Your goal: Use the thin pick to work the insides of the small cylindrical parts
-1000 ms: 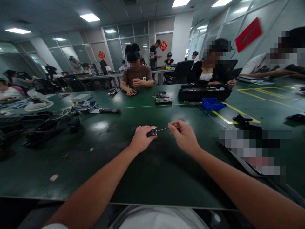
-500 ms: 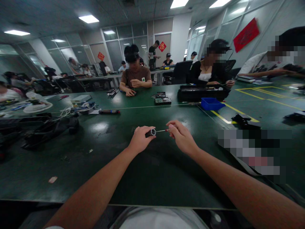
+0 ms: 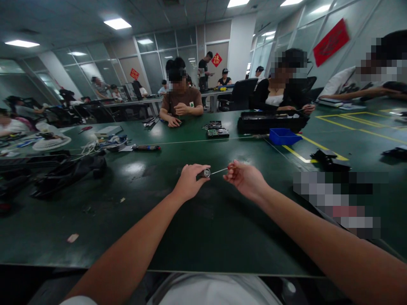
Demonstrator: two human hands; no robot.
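Above the green table, my left hand (image 3: 190,182) is closed round a small dark cylinder (image 3: 206,173), whose round end with a pale rim faces me and to the right. The kind of cylinder is not clear. My right hand (image 3: 244,178) grips a screwdriver (image 3: 219,171) by its reddish handle, which the fingers partly cover. Its thin metal shaft points left, with the tip at the rim of the cylinder's round end; whether it touches there I cannot tell.
Beyond my hands lie circuit-board parts (image 3: 218,132), a blue tray (image 3: 284,136) and a long black housing (image 3: 272,122). A pen-like tool (image 3: 146,148) and black plastic parts (image 3: 68,173) lie on the left. Several people sit around the table (image 3: 203,237).
My right hand has turned, palm more upward, and the screwdriver now slants down to the left. My left hand has shifted slightly right, and the cylinder's end is turned a little differently.
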